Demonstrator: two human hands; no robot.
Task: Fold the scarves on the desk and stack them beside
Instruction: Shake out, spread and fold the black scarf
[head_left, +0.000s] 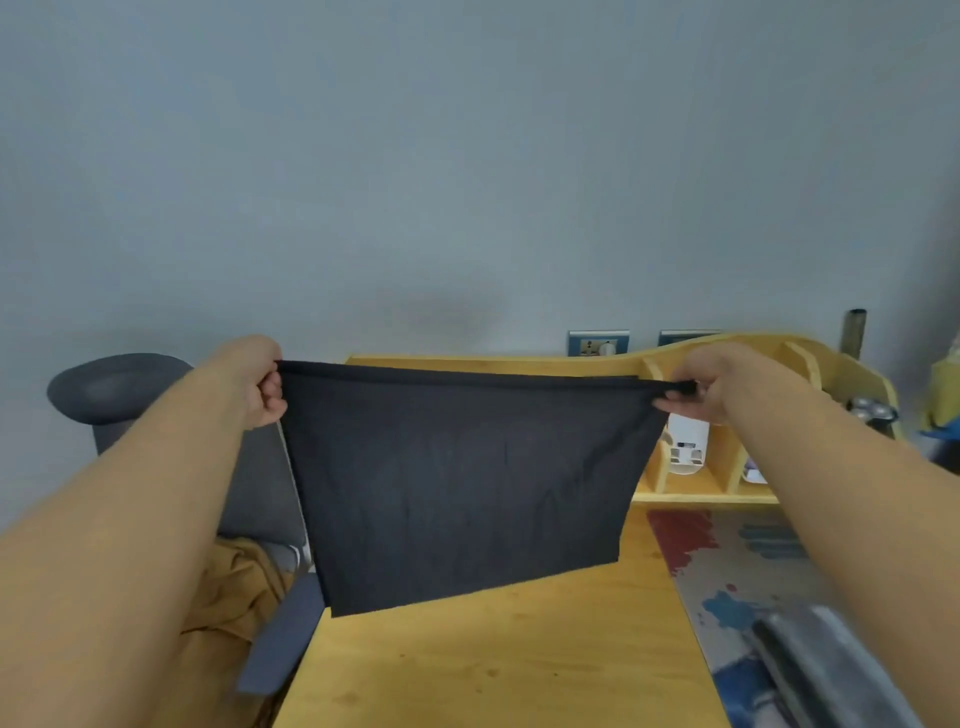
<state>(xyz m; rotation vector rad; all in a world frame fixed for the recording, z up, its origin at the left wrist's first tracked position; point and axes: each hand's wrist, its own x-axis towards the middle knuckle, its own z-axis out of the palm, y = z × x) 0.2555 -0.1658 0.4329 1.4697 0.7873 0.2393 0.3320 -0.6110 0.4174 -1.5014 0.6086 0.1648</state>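
Bare table (493, 670) wood below both grips, open for lowering. Black scarf (457, 478) hangs between grips, screens table middle. Shelf unit (727, 410) with dividers just behind right grip. Folded grey scarves (831, 670) below right grip. Chair (260, 483) beyond table edge, under left grip.

Wooden desk (498, 670), patterned cloth (737, 571), grey scarf (831, 670)

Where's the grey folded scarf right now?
In the head view, the grey folded scarf lies at bottom right on the patterned cloth, right of the held black scarf.
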